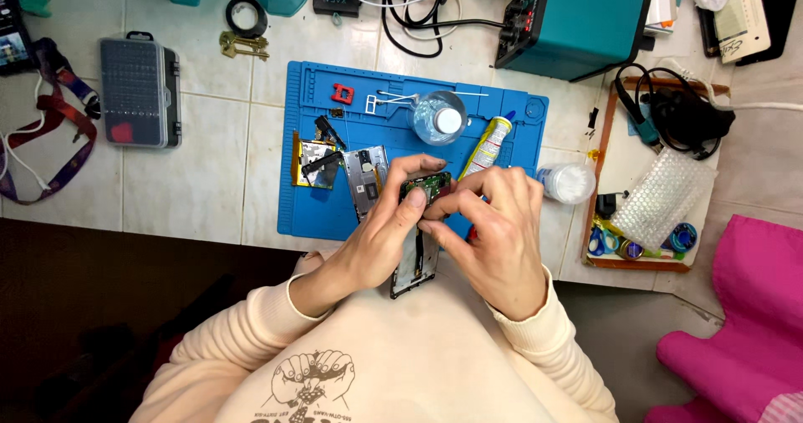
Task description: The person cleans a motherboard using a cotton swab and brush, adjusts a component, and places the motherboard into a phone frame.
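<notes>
Now | left hand, right hand fingers closed on opened phone | yellow-labelled glue tube behind

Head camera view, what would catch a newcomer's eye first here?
Both hands, left hand and right hand, grip an opened phone at the near edge of the bright blue work mat. Behind the mat sits a teal box-shaped station, and a pink cloth glows at the lower right.

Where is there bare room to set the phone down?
Bare tile lies between the grey bit case and the blue mat; the mat's lower left corner is bare too. Its middle is crowded with parts, a bottle and a glue tube. Both hands hold the phone.
</notes>
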